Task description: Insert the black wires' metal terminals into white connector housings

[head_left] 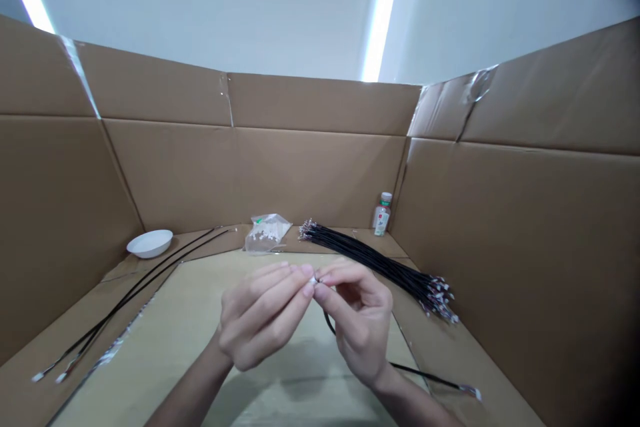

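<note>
In the middle of the head view, my left hand [273,313] pinches a small white connector [313,281] between thumb and forefinger. Facing it, my right hand [357,320] is closed on the wire end of a black cable [329,323], right at the connector. Whether the wires sit inside the connector is hidden by my fingertips. The cable runs down behind my right hand and comes out at the lower right, where its other end shows coloured wires and a white connector [478,395].
A thick bundle of black cables [370,253] lies at the back right, near a small bottle [381,215]. A clear bag of white pieces [267,233] rests at the back. On the left are a white bowl [150,244] and two separate cables [127,297]. Cardboard walls [320,173] surround the table.
</note>
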Action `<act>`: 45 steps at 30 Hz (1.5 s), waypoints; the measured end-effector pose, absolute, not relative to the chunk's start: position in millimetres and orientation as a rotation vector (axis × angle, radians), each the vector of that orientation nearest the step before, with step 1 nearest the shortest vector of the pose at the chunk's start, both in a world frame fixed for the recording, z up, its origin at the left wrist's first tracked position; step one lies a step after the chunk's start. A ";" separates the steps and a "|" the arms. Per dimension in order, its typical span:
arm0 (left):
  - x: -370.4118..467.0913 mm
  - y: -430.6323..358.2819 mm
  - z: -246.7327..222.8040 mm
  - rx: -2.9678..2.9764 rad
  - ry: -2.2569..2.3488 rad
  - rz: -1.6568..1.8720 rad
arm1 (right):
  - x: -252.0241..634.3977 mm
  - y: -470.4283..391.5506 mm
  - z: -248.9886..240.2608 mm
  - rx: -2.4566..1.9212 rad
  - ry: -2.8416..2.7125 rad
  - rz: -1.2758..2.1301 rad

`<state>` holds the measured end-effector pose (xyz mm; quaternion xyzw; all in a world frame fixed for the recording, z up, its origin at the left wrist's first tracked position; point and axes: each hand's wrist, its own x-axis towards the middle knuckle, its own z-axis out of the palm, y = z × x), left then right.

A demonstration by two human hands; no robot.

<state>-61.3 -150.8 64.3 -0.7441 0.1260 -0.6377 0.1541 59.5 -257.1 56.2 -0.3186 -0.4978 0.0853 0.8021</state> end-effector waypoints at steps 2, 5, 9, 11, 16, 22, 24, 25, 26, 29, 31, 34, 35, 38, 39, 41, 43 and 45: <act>-59.2 -153.3 67.2 -2.061 0.370 -1.810 | 59.7 -253.3 53.0 -0.644 -0.980 0.275; -52.8 -152.3 67.9 -2.072 0.343 -1.739 | 62.9 -248.4 51.6 -0.594 -0.850 0.419; -49.0 -148.4 64.4 -2.112 0.387 -1.668 | 73.1 -248.3 56.6 -0.527 -0.731 0.541; -52.6 -148.0 63.0 -2.139 0.365 -1.655 | 81.6 -250.3 61.0 -0.582 -0.820 0.571; -64.8 -143.6 60.2 -2.234 0.286 -1.688 | 98.2 -251.7 68.9 -0.681 -1.090 0.639; -53.4 -124.3 51.1 -2.305 0.352 -1.814 | 96.6 -249.2 66.6 -0.732 -1.130 0.416; -45.1 -121.6 50.4 -2.309 0.370 -1.888 | 97.6 -248.1 66.4 -0.692 -1.084 0.504; -40.9 -121.3 50.5 -2.346 0.383 -1.928 | 98.7 -247.2 66.6 -0.662 -1.053 0.578; -36.9 -121.4 50.5 -2.411 0.391 -1.987 | 100.1 -246.0 66.9 -0.633 -1.023 0.657; -27.1 -122.3 50.3 -2.629 0.375 -2.228 | 104.0 -241.3 67.3 -0.580 -0.942 0.833; -23.2 -122.0 50.3 -2.694 0.337 -2.301 | 105.8 -238.2 67.1 -0.574 -0.902 0.883; -21.3 -120.6 52.3 -2.758 0.320 -2.232 | 107.3 -235.1 66.6 -0.570 -0.870 0.913; -21.3 -120.2 53.3 -2.789 0.318 -2.214 | 107.7 -234.7 66.4 -0.571 -0.863 0.919; -21.9 -119.9 55.3 -2.866 0.314 -2.198 | 109.0 -234.3 66.3 -0.568 -0.843 0.946; -22.0 -120.0 55.4 -2.876 0.315 -2.199 | 109.4 -234.3 66.3 -0.566 -0.834 0.960; -22.1 -120.6 55.0 -2.892 0.319 -2.199 | 110.4 -234.4 66.2 -0.562 -0.821 0.992; -21.9 -121.3 54.3 -2.915 0.305 -2.185 | 111.4 -234.4 65.9 -0.558 -0.802 1.017; -21.7 -122.3 54.0 -2.958 0.257 -2.160 | 112.7 -234.3 65.0 -0.550 -0.781 1.040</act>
